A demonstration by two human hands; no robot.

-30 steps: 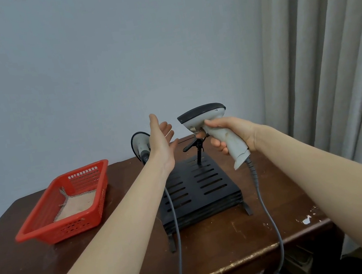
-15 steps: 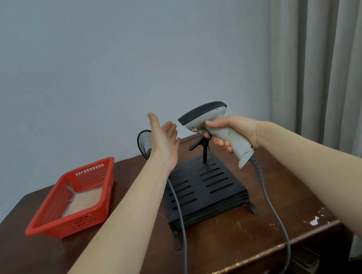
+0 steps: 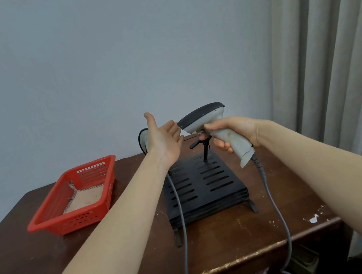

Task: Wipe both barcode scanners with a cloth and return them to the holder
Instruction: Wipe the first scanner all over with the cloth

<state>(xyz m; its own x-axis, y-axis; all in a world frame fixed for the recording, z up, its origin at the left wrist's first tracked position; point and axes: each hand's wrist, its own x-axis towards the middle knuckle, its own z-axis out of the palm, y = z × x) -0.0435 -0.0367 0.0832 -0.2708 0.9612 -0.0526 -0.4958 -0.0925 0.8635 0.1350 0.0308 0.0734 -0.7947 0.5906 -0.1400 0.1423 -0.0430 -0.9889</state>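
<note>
The dark wooden desk (image 3: 238,234) carries a black slotted holder (image 3: 202,188) near its middle. A red basket (image 3: 70,222) sits to the left, well apart from it, with a beige cloth (image 3: 85,197) lying inside. Above the holder's thin post, the right hand (image 3: 233,132) grips a grey barcode scanner (image 3: 203,116) by the handle, its cable trailing off the desk edge. The left hand (image 3: 165,139) is spread flat, palm up, just beside the scanner's head. Behind it, mostly hidden, is probably the second scanner (image 3: 143,138).
</note>
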